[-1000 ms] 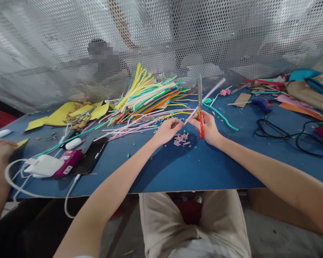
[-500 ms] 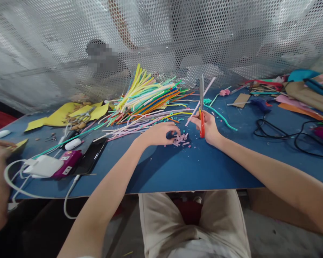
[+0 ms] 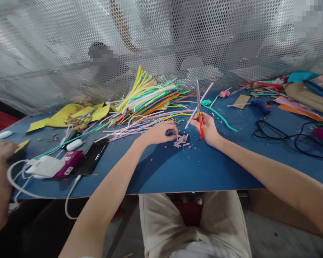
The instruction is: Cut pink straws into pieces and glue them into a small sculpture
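My right hand (image 3: 207,129) grips red-handled scissors (image 3: 201,123), blades pointing up and away from me, and also holds a pale pink strip (image 3: 206,91) between thumb and fingers. Beside a small pile of cut pink pieces (image 3: 182,141) is my left hand (image 3: 163,132), thumb and fingers curled towards each other at the pile's left edge. Whether a piece sits between its fingertips is too small to tell. Long pink and white strips (image 3: 123,133) lie behind my left wrist.
A large bundle of coloured strips (image 3: 150,98) lies at the back. Phone (image 3: 90,157), purple power block (image 3: 70,161) and white cables sit left, near another person's hand (image 3: 0,154). Black cable (image 3: 274,134) and card scraps (image 3: 242,101) lie right. A perforated metal panel (image 3: 156,43) rises behind.
The scissors in my right hand have tilted left, and the pink strip has shifted slightly left and down. My left hand's fingers have moved a little up off the pile.
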